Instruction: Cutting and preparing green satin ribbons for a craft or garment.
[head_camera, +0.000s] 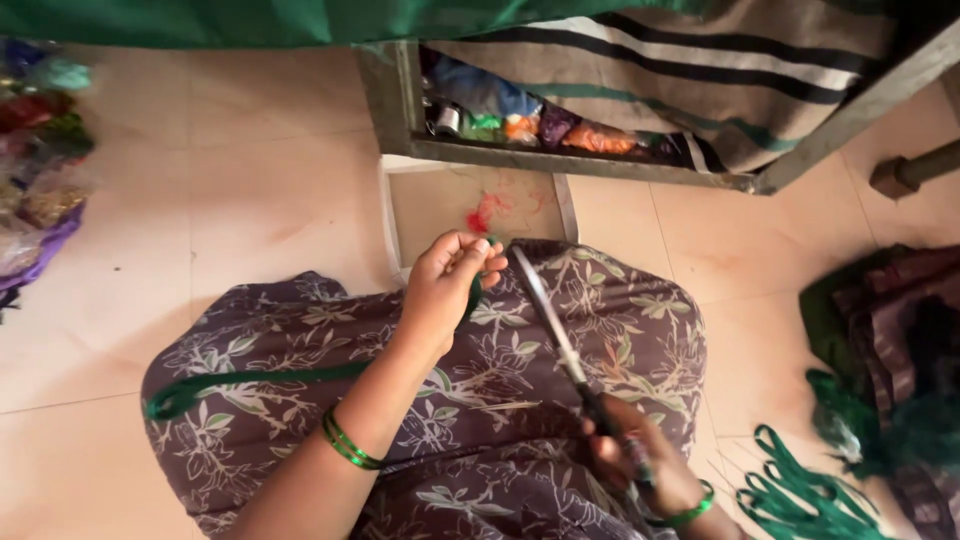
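My left hand (447, 283) pinches the end of a narrow green ribbon (250, 381) above my lap. The ribbon trails down and to the left across my floral purple dress (560, 330). My right hand (640, 460) grips the handles of long metal scissors (548, 318). Their blades point up toward my left fingers and the tip lies just right of the ribbon end. Green bangles sit on both wrists.
A grey metal frame (560, 160) with a striped cloth and coloured thread spools stands ahead. Red thread scraps (487, 212) lie on a floor tile. Green ribbon loops (800, 495) and dark fabric (890, 340) lie at right. Bags of colourful material (35, 170) sit at left.
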